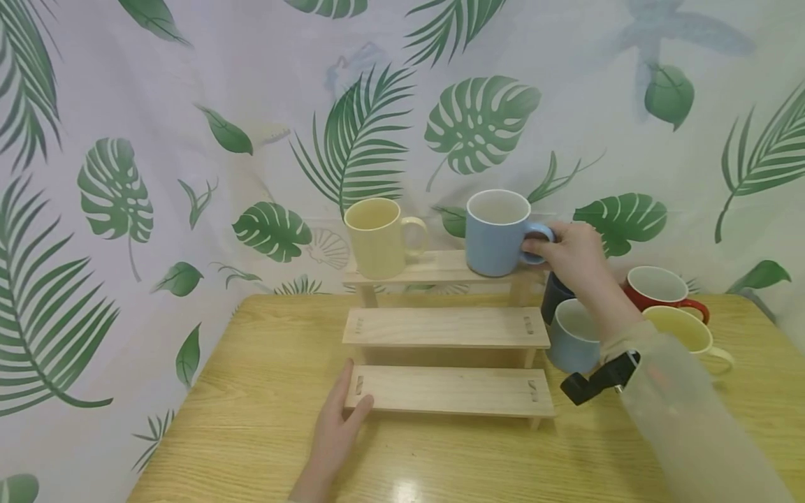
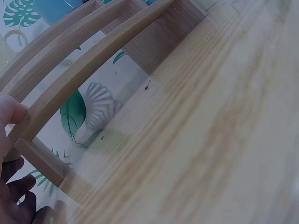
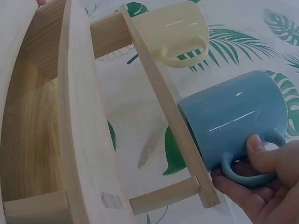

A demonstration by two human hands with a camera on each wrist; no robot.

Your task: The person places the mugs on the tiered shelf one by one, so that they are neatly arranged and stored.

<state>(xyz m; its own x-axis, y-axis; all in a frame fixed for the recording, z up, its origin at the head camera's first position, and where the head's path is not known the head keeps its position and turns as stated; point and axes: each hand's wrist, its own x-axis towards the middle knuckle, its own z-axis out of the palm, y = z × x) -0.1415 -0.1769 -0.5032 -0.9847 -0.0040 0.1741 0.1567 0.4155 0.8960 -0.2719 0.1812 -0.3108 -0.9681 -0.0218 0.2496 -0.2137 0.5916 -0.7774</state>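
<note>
A three-tier wooden rack (image 1: 446,327) stands on the table. My right hand (image 1: 575,251) pinches the handle of a blue mug (image 1: 493,237), thumb on top and fingers beneath in the right wrist view. The mug is upright, its base at the top tier towards the right end; whether it rests fully there I cannot tell. To its left on that tier stands a pale yellow mug (image 1: 377,244), handle facing right. My left hand (image 1: 336,426) grips the left end of the lowest tier; the left wrist view shows its thumb (image 2: 13,111) on the board and fingers curled below.
Right of the rack, under my right forearm, several mugs crowd together: a grey-blue one (image 1: 574,342), a dark one (image 1: 555,297) partly hidden, a red one (image 1: 654,288) and a yellow one (image 1: 682,328). A leaf-patterned cloth (image 1: 264,168) hangs behind the wooden table (image 1: 264,377).
</note>
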